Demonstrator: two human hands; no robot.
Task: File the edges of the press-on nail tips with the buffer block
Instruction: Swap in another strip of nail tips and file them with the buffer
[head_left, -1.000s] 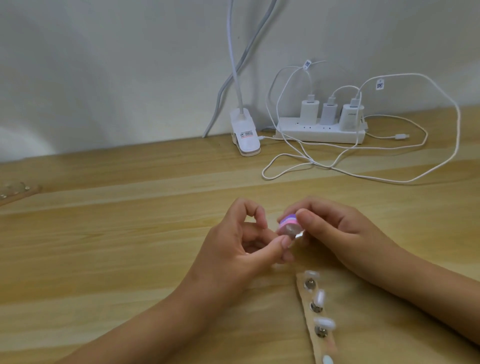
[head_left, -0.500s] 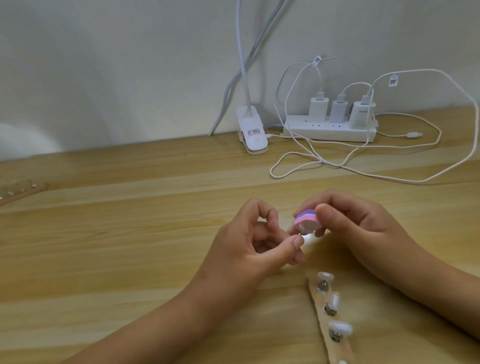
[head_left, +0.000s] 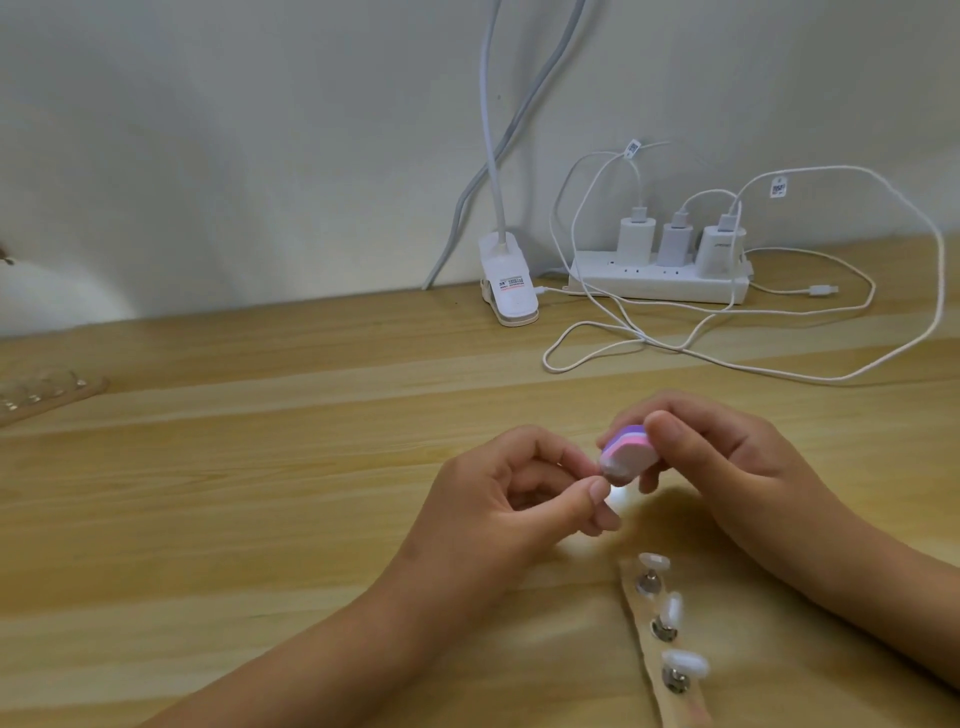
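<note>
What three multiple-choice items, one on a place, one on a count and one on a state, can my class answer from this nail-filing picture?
1. Where is the power strip?
A. by the wall, at the table's far edge
B. under the left hand
C. on the floor

2. How many chargers are plugged into it?
A. one
B. three
C. five

3. What is the right hand doing?
A. resting flat
B. pulling a cable
C. pinching the buffer block

Answers: 1 A, it lies against the wall; 2 B, three white plugs stand in a row; 3 C, thumb and fingers grip the block.
</note>
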